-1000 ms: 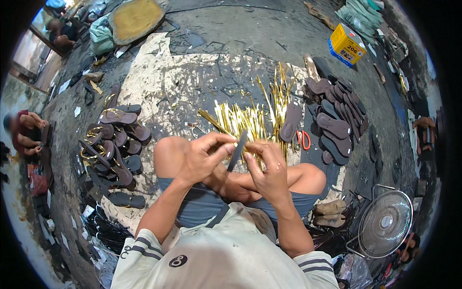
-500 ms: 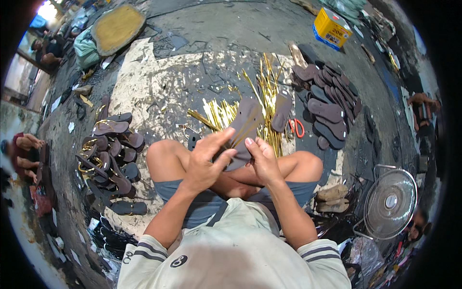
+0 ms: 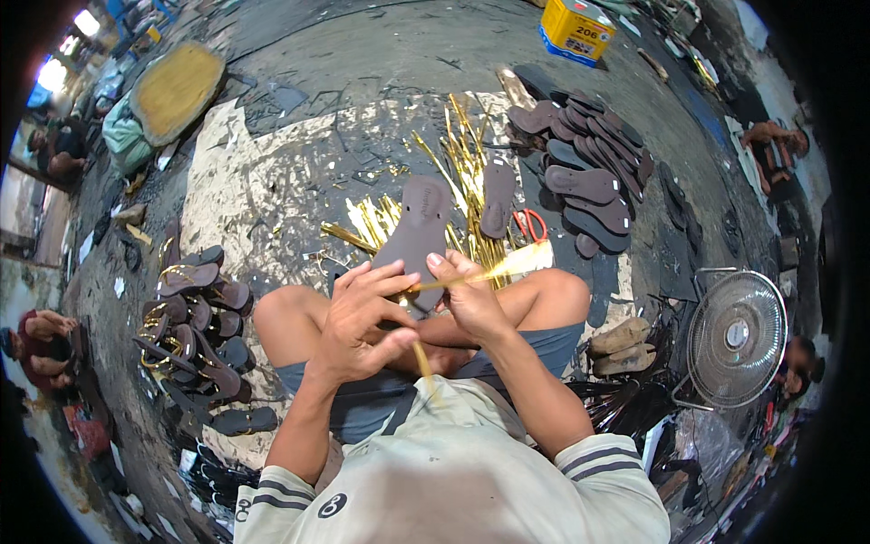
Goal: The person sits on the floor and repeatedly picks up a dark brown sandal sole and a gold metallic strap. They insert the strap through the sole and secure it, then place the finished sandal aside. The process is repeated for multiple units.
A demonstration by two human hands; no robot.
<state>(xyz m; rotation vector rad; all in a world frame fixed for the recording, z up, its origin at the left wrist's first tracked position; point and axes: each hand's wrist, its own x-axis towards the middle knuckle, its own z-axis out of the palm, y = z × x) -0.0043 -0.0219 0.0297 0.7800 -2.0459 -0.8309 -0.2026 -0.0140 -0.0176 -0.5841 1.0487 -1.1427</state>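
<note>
Brown sole btwn L hand & R hand, far end beyond both.

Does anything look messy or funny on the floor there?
Yes, the pale sheet looks messy, covered in dark blotches. The sandals on the left lie jumbled, pointing different ways, while the brown soles on the right overlap more neatly.

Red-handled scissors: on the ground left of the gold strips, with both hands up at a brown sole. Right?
Wrong side: the head view shows the red-handled scissors right of the gold strips. The left hand and right hand are indeed at a brown sole.
</note>
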